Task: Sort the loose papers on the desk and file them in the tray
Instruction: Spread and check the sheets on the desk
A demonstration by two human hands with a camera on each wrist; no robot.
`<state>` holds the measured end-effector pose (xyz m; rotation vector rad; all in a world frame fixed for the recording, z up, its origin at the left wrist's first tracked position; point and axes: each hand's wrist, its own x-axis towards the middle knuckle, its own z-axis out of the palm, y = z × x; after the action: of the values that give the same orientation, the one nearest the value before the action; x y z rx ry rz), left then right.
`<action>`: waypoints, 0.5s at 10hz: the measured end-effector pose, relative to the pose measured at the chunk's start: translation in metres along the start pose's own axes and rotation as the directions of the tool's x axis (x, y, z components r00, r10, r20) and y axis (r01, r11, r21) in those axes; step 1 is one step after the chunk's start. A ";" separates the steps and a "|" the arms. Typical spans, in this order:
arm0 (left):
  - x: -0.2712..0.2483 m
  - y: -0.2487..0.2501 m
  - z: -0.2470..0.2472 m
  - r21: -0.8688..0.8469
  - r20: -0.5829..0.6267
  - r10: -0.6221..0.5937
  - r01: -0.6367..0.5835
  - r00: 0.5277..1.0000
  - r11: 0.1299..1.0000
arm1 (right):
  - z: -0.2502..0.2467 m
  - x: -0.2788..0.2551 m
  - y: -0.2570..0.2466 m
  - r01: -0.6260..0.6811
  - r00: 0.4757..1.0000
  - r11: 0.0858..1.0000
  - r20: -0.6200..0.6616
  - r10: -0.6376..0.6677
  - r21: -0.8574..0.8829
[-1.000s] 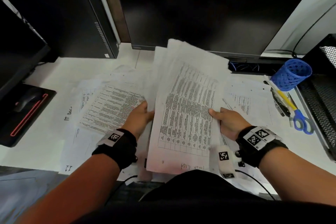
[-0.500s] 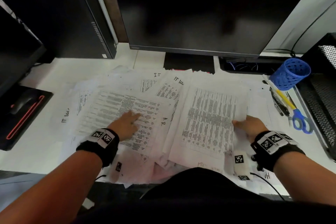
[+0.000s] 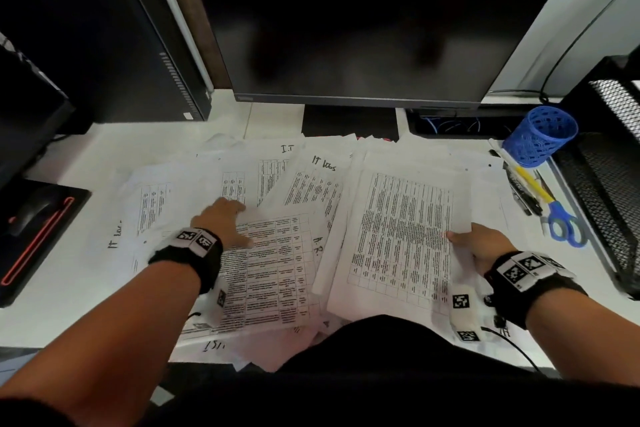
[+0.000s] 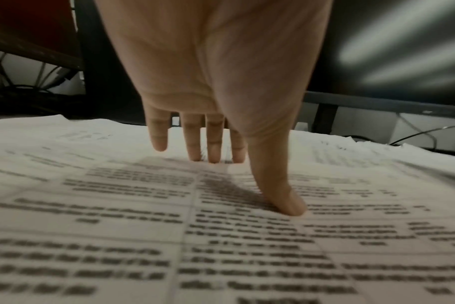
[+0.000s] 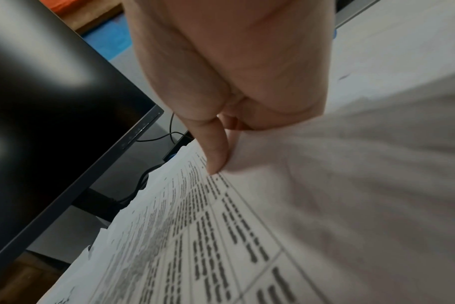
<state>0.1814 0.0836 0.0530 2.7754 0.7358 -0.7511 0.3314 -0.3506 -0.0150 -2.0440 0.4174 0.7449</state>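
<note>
Several loose printed sheets with tables lie overlapping across the white desk (image 3: 86,156). My left hand (image 3: 225,218) lies flat with straight fingers on a table sheet (image 3: 273,270) left of centre; in the left wrist view its fingertips (image 4: 213,156) and thumb press the paper (image 4: 221,246). My right hand (image 3: 471,246) pinches the right edge of a stack of sheets (image 3: 401,236), thumb on top; the right wrist view shows the thumb (image 5: 216,156) on the printed page (image 5: 221,236). A black mesh tray (image 3: 609,191) stands at the far right.
A dark monitor (image 3: 363,28) stands behind the papers, a black computer tower (image 3: 104,38) at the back left. A blue mesh pen cup (image 3: 540,135) lies tipped beside pens and blue-handled scissors (image 3: 561,222). A mouse on a black pad (image 3: 34,218) sits at left.
The stack that both hands held raised a second ago has come down onto the desk. My left hand let go and moved left onto a table sheet; the right hand keeps the stack's edge.
</note>
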 end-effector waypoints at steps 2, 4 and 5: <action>0.003 -0.016 0.022 -0.138 0.090 -0.037 0.050 0.995 0.989 | -0.005 -0.033 -0.010 0.031 0.998 0.999 -0.057 -0.030 0.013; -0.011 -0.019 0.003 0.055 -0.041 -0.038 0.040 0.998 0.998 | -0.025 0.021 0.030 0.068 0.998 0.997 0.014 -0.068 0.027; -0.018 -0.018 -0.015 -0.213 -0.116 -0.054 0.028 0.992 0.977 | -0.026 -0.011 0.008 0.091 0.994 0.952 0.030 -0.104 0.294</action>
<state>0.1652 0.0963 0.0742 2.6371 0.8441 -0.4818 0.3276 -0.3767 -0.0016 -1.7538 0.3737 0.6279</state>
